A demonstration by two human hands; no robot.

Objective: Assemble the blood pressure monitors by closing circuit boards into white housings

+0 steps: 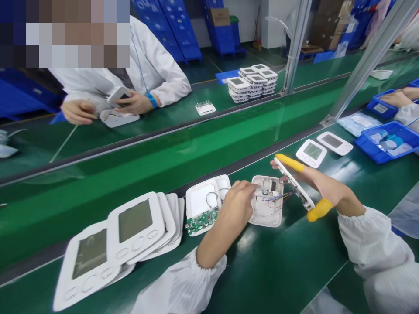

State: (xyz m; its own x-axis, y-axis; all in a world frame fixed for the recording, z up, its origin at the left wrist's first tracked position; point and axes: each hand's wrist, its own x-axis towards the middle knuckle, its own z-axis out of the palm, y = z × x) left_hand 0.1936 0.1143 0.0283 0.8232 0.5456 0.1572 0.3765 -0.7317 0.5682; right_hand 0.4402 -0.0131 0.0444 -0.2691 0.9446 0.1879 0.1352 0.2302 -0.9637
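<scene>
Beside stacked monitor casings point(137, 231), left hand point(238, 203) presses an open housing point(263, 216), right hand point(327, 185) grips a cover point(293, 185).

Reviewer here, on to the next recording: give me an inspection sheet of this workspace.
surface: glossy green assembly belt.
job's things: open white housing with a small mechanical part inside; white casing seen edge-on; open front shell with a green circuit board.
clutter: stacked white monitors; two more monitors; blue crate.
hands: left hand reaches into the housing; right hand holds the casing, yellow finger cots on two fingers.
cables: thin red and blue wires run from housing toward casing.
surroundings: co-worker across the line holding a white unit; blue racks.
</scene>
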